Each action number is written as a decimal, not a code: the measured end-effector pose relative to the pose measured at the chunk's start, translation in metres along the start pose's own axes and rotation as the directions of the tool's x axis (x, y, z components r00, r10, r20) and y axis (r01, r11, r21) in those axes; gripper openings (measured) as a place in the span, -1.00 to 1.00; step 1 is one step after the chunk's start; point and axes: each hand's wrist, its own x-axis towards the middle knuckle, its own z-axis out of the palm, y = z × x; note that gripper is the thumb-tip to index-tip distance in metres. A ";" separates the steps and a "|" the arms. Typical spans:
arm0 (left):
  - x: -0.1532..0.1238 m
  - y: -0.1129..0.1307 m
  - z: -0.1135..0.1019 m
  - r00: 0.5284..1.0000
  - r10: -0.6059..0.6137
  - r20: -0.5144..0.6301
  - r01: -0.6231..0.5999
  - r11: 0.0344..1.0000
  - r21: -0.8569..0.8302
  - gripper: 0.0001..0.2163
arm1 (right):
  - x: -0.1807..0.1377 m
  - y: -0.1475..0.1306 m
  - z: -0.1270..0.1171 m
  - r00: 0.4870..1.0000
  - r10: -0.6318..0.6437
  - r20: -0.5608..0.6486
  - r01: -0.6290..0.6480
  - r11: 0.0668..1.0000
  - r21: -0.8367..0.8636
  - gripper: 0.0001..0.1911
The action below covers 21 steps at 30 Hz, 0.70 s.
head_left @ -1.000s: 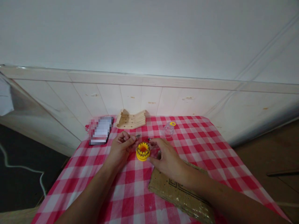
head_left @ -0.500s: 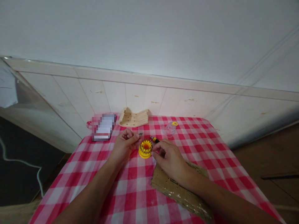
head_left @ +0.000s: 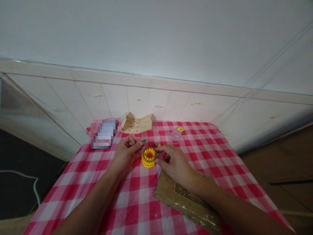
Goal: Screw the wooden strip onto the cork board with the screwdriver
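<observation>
Between the left grip (head_left: 126,154) and the right grip (head_left: 176,164) stands a yellow ring-shaped holder (head_left: 148,164) on the table (head_left: 137,202), upright, its open middle facing up and small metal bits (head_left: 149,160) set around its rim. The left grip is pinched, thumb against forefinger, on a small pointed metal piece (head_left: 144,142), whose tip sticks out toward the right grip, just beyond the holder. The right grip is curled, with thumb and forefinger at the holder's right side; whether they press on it or only rest beside it, one cannot tell. Just beyond the right grip's forefinger shows the dark end of a tool (head_left: 156,144) with a yellow part, the rest hidden by the hand. Farther beyond the left grip, near the wall (head_left: 181,104), sits a pale wooden piece (head_left: 137,125) with raised ends and rows of small holes; to that grip's left lies a phone (head_left: 104,134), its screen blurred. Beyond the right grip is a clear container (head_left: 175,136) with a yellow ring at its top. Under the right grip's wrist and forearm lies brown cardboard (head_left: 179,202) printed with dark lines, and a red-and-white checked cloth (head_left: 132,182) covers the table.
</observation>
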 end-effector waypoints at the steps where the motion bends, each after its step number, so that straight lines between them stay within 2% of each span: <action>1: 0.000 0.000 0.000 1.000 0.002 -0.002 -0.002 1.000 0.004 -0.59 | 0.000 0.001 0.000 1.000 -0.003 0.018 0.002 1.000 0.013 -0.73; 3: 0.000 0.000 0.002 1.000 0.009 -0.005 -0.009 1.000 0.006 -0.59 | -0.001 0.002 0.002 1.000 0.003 0.027 -0.004 1.000 0.028 -0.74; 8: 0.001 0.000 0.002 1.000 0.000 -0.011 0.000 1.000 -0.008 -0.59 | -0.004 0.004 0.004 0.999 -0.006 -0.036 0.008 0.999 0.042 -0.77; 12: 0.002 -0.002 0.000 1.000 0.003 0.005 -0.003 1.000 -0.020 -0.61 | -0.005 0.002 0.001 0.992 -0.124 -0.015 0.123 0.991 -0.042 -0.82; 16: 0.001 -0.002 0.000 1.000 0.001 0.017 -0.001 1.000 -0.023 -0.62 | -0.006 -0.001 -0.003 0.963 -0.268 -0.005 0.264 0.952 -0.157 -0.85; 21: 0.001 -0.001 0.001 1.000 0.010 0.017 -0.009 0.999 -0.031 -0.61 | -0.008 0.000 -0.002 0.945 -0.328 0.012 0.323 0.924 -0.206 -0.87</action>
